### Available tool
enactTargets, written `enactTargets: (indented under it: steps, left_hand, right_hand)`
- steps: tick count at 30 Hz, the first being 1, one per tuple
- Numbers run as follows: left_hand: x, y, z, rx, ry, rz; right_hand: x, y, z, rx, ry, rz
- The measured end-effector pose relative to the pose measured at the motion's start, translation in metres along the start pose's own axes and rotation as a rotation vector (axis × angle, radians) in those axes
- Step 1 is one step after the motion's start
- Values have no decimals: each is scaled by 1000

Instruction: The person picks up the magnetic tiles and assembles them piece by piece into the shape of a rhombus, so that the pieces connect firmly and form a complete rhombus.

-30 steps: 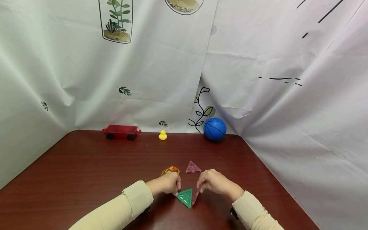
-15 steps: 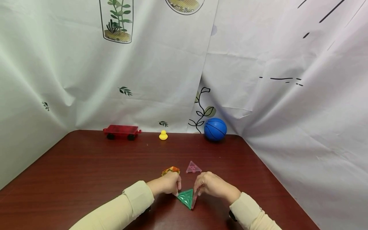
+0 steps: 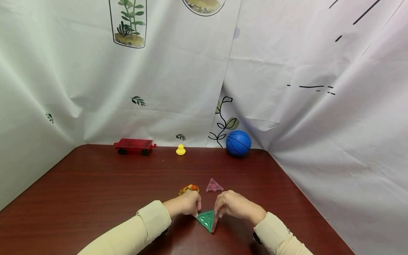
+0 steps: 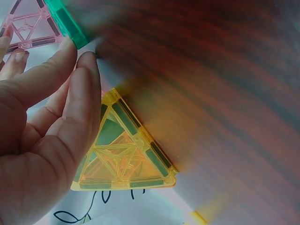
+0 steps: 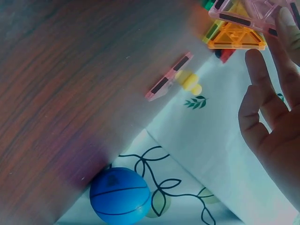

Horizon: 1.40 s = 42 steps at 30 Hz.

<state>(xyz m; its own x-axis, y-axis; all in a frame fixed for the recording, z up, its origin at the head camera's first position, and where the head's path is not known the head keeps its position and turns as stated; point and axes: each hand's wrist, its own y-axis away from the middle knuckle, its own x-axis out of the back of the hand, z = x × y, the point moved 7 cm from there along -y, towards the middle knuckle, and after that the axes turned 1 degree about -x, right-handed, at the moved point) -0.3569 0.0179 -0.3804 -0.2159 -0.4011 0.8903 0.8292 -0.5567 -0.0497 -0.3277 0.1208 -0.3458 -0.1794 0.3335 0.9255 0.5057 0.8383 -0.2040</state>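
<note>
The green triangle [image 3: 206, 220] lies on the desk [image 3: 111, 198], one corner pointing left, pinched by the left hand [image 3: 189, 203], another toward the near side. Along its right edge the right hand [image 3: 235, 204] grips an upright pink triangle [image 3: 215, 223].

My head feed, the widest and farthest-back of three, looks forward and down over the table [image 3: 95, 180] to the patterned sheet [image 3: 178, 81]. On the left-wrist feed I look close past the left hand [image 4: 47, 159]; on the right-wrist feed, close past the right hand [image 5: 286, 136], with the table edge slanting. Both wrist feeds take in the sheet and share the held pink tile [image 4: 29, 28]; head and right wrist also share the blue ball [image 3: 238, 143].
</note>
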Motion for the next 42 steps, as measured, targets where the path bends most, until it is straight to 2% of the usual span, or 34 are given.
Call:
enactTargets:
  steps: [6,14,19,25,30,33,37,42]
  left_hand:
    - [0,-1,1,-4,0,0]
    - [-1,1,0,29,26,-9]
    - [-3,1,-1,34,41,-15]
    - [2,1,-2,-2,41,6]
    - [7,7,12,-63,71,27]
    - [3,12,27,-98,82,0]
    - [-10,18,42,-91,87,-64]
    - [-17,21,50,-63,67,-62]
  right_hand:
    - [-1,1,3,-49,4,-21]
    - [-6,5,10,-217,-2,-100]
    - [-7,7,12,-244,1,-116]
    - [-5,6,13,-258,9,-120]
    - [-4,6,14,-269,9,-121]
    - [-4,6,14,-271,11,-114]
    - [-3,6,15,-268,14,-99]
    - [-2,5,16,-287,1,-95]
